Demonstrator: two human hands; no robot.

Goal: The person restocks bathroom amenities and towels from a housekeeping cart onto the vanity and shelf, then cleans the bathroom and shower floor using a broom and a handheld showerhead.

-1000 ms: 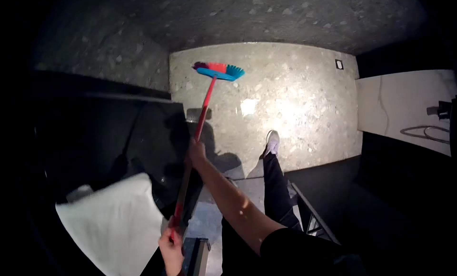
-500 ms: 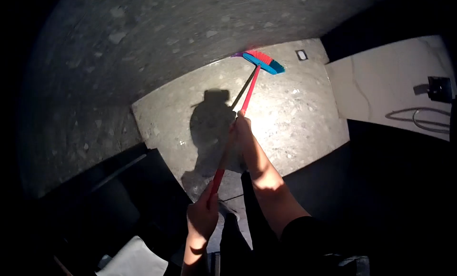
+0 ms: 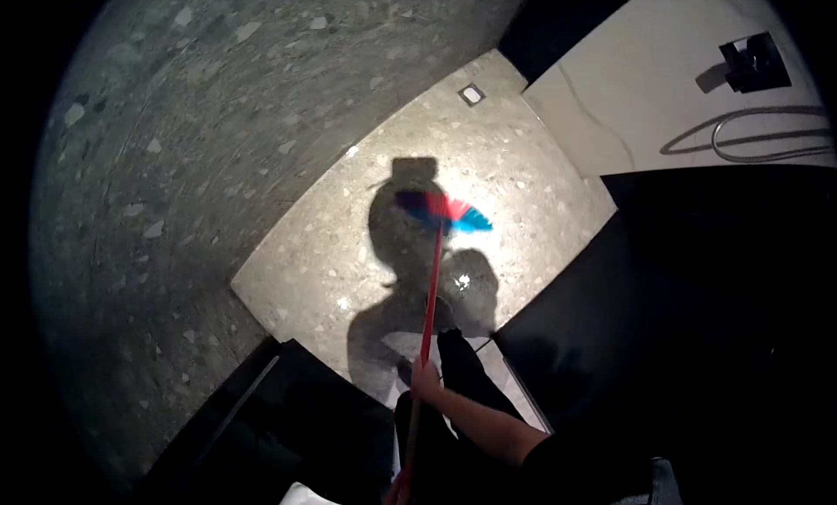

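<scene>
A broom with a red handle (image 3: pixel 432 296) reaches from the bottom of the view up to the middle of the lit floor. Its head (image 3: pixel 446 212), blue with red, teal and dark bristles, is blurred and lies partly in my shadow. My right hand (image 3: pixel 425 381) is wrapped round the handle at mid-length. Lower down, at the bottom edge, my left hand (image 3: pixel 398 489) grips the handle's end and is only partly visible.
The speckled floor (image 3: pixel 305 270) has a square drain (image 3: pixel 472 94) at its far corner. A stone wall (image 3: pixel 174 183) rises on the left. On the pale right wall hang a black fixture (image 3: pixel 757 62) and a hose (image 3: pixel 719 139). A white object (image 3: pixel 305 494) shows at bottom.
The broom head swept right along the wall, then came back nearer to my feet. Both hands have drawn lower in the view, still on the handle, and the view has turned.
</scene>
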